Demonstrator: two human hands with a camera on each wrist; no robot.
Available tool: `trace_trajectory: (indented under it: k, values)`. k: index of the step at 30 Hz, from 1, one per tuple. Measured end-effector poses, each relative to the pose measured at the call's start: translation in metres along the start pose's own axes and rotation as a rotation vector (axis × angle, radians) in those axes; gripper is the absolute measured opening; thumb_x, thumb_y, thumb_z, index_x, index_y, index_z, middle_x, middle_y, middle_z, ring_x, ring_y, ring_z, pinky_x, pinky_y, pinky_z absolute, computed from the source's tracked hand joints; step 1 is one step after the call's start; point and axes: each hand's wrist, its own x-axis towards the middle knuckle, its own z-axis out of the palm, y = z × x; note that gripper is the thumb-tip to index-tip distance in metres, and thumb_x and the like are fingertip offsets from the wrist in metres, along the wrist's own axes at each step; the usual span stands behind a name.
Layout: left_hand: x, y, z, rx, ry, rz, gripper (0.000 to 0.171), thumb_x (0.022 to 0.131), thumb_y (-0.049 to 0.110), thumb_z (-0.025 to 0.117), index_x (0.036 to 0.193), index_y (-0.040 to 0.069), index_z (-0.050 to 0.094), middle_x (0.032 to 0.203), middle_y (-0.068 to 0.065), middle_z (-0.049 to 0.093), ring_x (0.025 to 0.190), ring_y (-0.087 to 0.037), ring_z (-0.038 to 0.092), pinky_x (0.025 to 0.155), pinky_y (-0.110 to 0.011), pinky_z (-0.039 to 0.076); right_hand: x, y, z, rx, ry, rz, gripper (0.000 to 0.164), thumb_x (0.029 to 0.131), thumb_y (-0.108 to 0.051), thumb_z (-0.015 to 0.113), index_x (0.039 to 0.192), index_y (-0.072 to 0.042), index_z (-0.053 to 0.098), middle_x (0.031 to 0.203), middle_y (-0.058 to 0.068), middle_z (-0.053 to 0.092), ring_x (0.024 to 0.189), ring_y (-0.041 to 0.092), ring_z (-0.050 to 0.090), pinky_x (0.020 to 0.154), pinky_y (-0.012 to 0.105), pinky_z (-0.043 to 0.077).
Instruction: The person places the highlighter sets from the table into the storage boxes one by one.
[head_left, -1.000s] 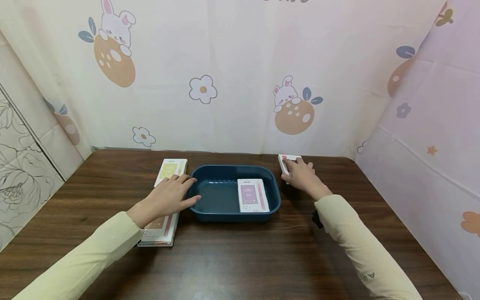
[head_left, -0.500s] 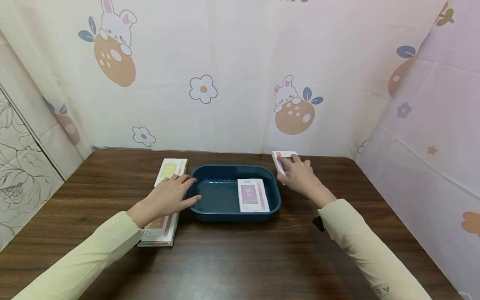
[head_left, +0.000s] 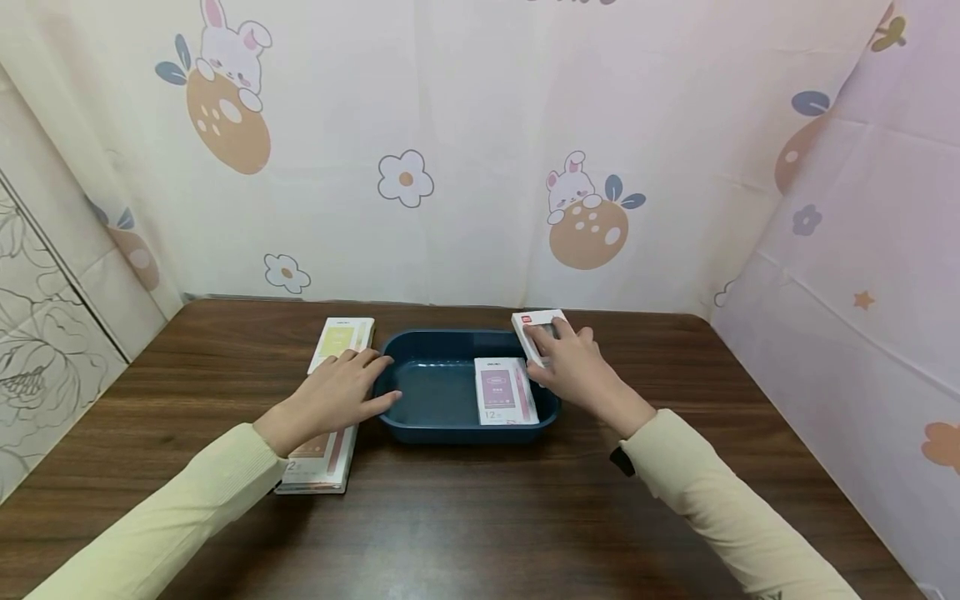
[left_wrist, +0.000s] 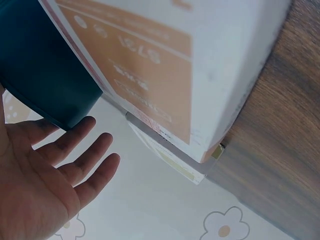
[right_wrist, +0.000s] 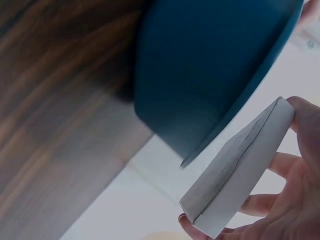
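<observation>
My right hand (head_left: 573, 362) grips a flat white box with a red logo (head_left: 531, 319) by its edges, above the right back rim of a dark blue basin (head_left: 435, 434). In the right wrist view the white box (right_wrist: 240, 170) is tilted and apart from the basin's wall (right_wrist: 185, 90). Inside the basin, a white box with a purple label (head_left: 498, 390) leans at the right side. My left hand (head_left: 333, 396) rests at the basin's left rim, its fingers extended; in the left wrist view the fingers (left_wrist: 95, 170) hold nothing.
Left of the basin, partly under my left hand, lie a white box with a yellow-green label (head_left: 339, 340) and a white box with an orange label (left_wrist: 145, 65). A patterned curtain (head_left: 480, 233) hangs behind the dark wooden table (head_left: 480, 517).
My right hand has carried the white box with the red logo leftward, from the table right of the basin to above its rim. The left hand stays in place.
</observation>
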Motion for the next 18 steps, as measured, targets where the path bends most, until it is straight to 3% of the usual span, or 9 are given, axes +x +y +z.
trace_trajectory:
  k: [18]
  values:
    - [0.001,0.000,0.001,0.006,0.010,0.000,0.063,0.087,0.054,0.048,0.127,0.006,0.052,0.124,-0.014,0.055,0.109,-0.033,0.054,0.085,-0.049,0.046,-0.009,-0.038,0.014,-0.034,-0.031,-0.046,0.055,0.085,-0.037,0.053,0.137,-0.022,0.043,0.138,0.021,0.038,0.098,0.046,0.046,0.086,0.053,0.044]
